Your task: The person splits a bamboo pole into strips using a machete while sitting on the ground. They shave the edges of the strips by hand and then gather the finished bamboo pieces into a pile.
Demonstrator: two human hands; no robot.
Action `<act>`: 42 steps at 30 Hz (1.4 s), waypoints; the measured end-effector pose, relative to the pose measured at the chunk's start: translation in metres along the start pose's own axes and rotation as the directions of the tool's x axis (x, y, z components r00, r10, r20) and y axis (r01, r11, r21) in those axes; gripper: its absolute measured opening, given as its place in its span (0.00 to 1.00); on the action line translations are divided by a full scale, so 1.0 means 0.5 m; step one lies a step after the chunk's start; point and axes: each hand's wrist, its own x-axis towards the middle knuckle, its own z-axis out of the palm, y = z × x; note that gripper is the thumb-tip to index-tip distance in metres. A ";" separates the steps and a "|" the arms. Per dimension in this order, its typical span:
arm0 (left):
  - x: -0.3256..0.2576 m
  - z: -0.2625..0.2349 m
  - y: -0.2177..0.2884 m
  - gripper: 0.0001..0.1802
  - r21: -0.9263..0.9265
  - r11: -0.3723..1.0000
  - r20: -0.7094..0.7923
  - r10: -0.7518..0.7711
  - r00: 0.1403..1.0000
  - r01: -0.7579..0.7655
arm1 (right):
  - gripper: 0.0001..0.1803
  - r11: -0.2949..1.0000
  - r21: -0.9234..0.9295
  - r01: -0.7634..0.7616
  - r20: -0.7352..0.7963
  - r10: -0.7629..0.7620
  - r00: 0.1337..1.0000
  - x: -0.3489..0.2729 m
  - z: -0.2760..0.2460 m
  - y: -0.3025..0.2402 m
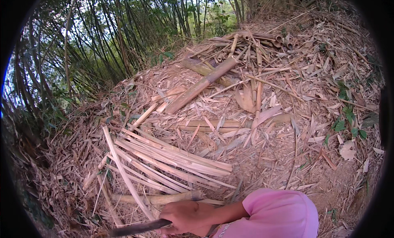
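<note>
Low down, one hand [186, 218] has its fingers wrapped around a dark handle [139, 227] beside split bamboo strips [168, 160].

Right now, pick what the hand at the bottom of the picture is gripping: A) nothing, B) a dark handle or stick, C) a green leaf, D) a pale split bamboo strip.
B: the hand is closed around a dark handle that runs out to the left, with the pale bamboo strips lying apart on the ground beyond it.
</note>
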 end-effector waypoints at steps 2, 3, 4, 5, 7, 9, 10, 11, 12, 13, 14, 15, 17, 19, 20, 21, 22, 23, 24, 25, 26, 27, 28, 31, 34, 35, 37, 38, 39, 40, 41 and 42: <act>-0.007 -0.003 -0.003 0.12 0.112 0.988 -0.023 0.107 0.994 -0.104 | 0.31 0.993 -0.091 0.071 0.034 -0.068 0.997 0.001 -0.043 -0.041; -0.006 -0.001 -0.001 0.11 0.125 0.985 -0.029 0.125 0.992 -0.121 | 0.32 0.997 -0.048 0.055 0.077 -0.051 0.996 -0.005 -0.036 -0.039; -0.006 0.001 0.000 0.11 0.125 0.985 -0.031 0.124 0.992 -0.120 | 0.33 0.999 -0.005 0.037 0.122 -0.036 0.992 -0.012 -0.020 -0.032; -0.007 0.005 0.003 0.11 0.117 0.986 -0.029 0.121 0.992 -0.117 | 0.34 0.999 0.038 0.017 0.167 -0.024 0.986 -0.018 -0.007 -0.025; -0.007 0.011 0.003 0.10 0.085 0.992 -0.036 0.094 0.995 -0.091 | 0.31 0.995 -0.081 0.054 0.342 -0.023 0.939 -0.017 0.009 -0.012; -0.010 0.015 0.004 0.10 0.033 0.999 -0.044 0.043 0.998 -0.042 | 0.33 0.981 -0.168 0.095 0.501 0.002 0.866 -0.010 0.016 -0.018; -0.011 0.017 0.005 0.10 -0.007 1.000 -0.052 0.007 0.999 -0.007 | 0.31 0.974 -0.197 0.111 0.572 0.022 0.820 0.002 0.009 -0.037; -0.010 0.020 0.002 0.10 -0.063 0.997 -0.065 -0.037 0.997 0.033 | 0.29 0.966 -0.222 0.131 0.640 0.043 0.767 0.009 0.008 -0.047; -0.014 0.024 0.004 0.10 -0.139 0.987 -0.074 -0.098 0.992 0.087 | 0.29 0.973 -0.180 0.146 0.561 -0.021 0.828 0.008 0.015 -0.044; -0.010 0.033 0.002 0.10 -0.241 0.961 -0.095 -0.166 0.981 0.139 | 0.32 0.976 -0.138 0.166 0.474 -0.083 0.877 0.006 0.026 -0.035; -0.011 0.037 0.006 0.10 -0.317 0.927 -0.109 -0.245 0.963 0.200 | 0.36 0.978 -0.086 0.190 0.393 -0.142 0.909 -0.002 0.047 -0.024; -0.009 0.042 0.004 0.10 -0.397 0.885 -0.133 -0.318 0.939 0.243 | 0.36 0.967 -0.072 0.245 0.361 -0.204 0.910 0.001 0.065 -0.008; -0.016 0.042 -0.006 0.11 -0.563 0.777 -0.211 -0.465 0.860 0.283 | 0.38 0.935 -0.058 0.351 0.297 -0.320 0.900 0.013 0.087 0.008; -0.013 0.051 -0.032 0.12 -0.715 0.657 -0.283 -0.583 0.761 0.238 | 0.39 0.906 -0.131 0.403 0.206 -0.373 0.905 0.017 0.083 0.005; -0.023 0.049 -0.055 0.12 -0.776 0.601 -0.324 -0.641 0.696 0.193 | 0.38 0.895 -0.149 0.421 0.225 -0.383 0.896 0.020 0.089 -0.004; -0.037 0.056 -0.074 0.13 -0.821 0.553 -0.338 -0.676 0.655 0.146 | 0.38 0.885 -0.162 0.437 0.252 -0.391 0.885 0.016 0.093 -0.007; -0.055 0.057 -0.093 0.14 -0.844 0.515 -0.321 -0.706 0.632 0.147 | 0.38 0.865 -0.170 0.472 0.231 -0.431 0.872 0.020 0.091 0.001; -0.050 0.045 -0.058 0.12 -0.838 0.484 -0.221 -0.723 0.655 0.252 | 0.38 0.851 -0.171 0.497 0.207 -0.463 0.862 0.022 0.089 0.009; -0.046 0.030 -0.024 0.11 -0.815 0.460 -0.124 -0.733 0.668 0.353 | 0.37 0.842 -0.194 0.504 0.186 -0.473 0.861 0.023 0.088 0.012; -0.044 0.017 0.011 0.11 -0.777 0.437 -0.025 -0.741 0.671 0.453 | 0.37 0.834 -0.217 0.508 0.165 -0.481 0.861 0.025 0.085 0.016; -0.031 0.003 0.033 0.10 -0.750 0.377 0.106 -0.743 0.661 0.543 | 0.38 0.828 -0.227 0.513 0.141 -0.493 0.859 0.034 0.064 0.011; -0.025 -0.003 0.047 0.10 -0.743 0.412 0.076 -0.731 0.678 0.528 | 0.38 0.825 -0.224 0.519 0.125 -0.504 0.855 0.039 0.062 0.010; -0.016 -0.006 0.058 0.09 -0.707 0.401 0.091 -0.765 0.637 0.583 | 0.38 0.826 -0.235 0.513 0.159 -0.488 0.858 0.037 0.063 0.013; -0.054 0.003 0.011 0.10 -0.206 0.904 -0.231 -0.417 0.879 0.375 | 0.35 0.785 -0.327 0.527 0.214 -0.481 0.850 0.041 0.058 0.002; -0.077 -0.011 0.033 0.14 -0.556 0.610 0.092 -0.630 0.771 0.565 | 0.32 0.822 -0.515 0.244 0.183 -0.173 0.968 0.066 0.040 0.067; -0.073 -0.018 0.050 0.16 -0.723 0.222 0.349 -0.700 0.623 0.654 | 0.33 0.872 -0.489 -0.009 0.113 0.074 0.991 0.093 0.035 0.115; -0.099 0.006 0.044 0.18 -0.723 0.211 0.372 -0.683 0.628 0.658 | 0.37 0.886 -0.408 -0.221 0.060 0.268 0.961 0.142 0.008 0.169; -0.101 0.010 0.043 0.18 -0.722 0.210 0.367 -0.692 0.622 0.659 | 0.37 0.881 -0.444 -0.163 0.143 0.250 0.958 0.113 0.007 0.153; -0.079 0.014 0.040 0.18 -0.738 0.223 0.337 -0.695 0.635 0.637 | 0.37 0.881 -0.468 -0.074 0.227 0.201 0.953 0.107 0.005 0.125; -0.066 0.006 0.028 0.18 -0.742 0.208 0.373 -0.662 0.650 0.638 | 0.38 0.919 -0.390 0.055 0.291 0.066 0.954 0.090 0.010 0.103; -0.056 0.005 0.024 0.17 -0.773 0.153 0.391 -0.650 0.652 0.616 | 0.38 0.936 -0.309 0.172 0.339 -0.060 0.939 0.065 0.017 0.082; -0.045 0.005 0.020 0.17 -0.804 0.100 0.399 -0.641 0.656 0.586 | 0.38 0.928 -0.304 0.214 0.371 -0.092 0.924 0.043 0.026 0.068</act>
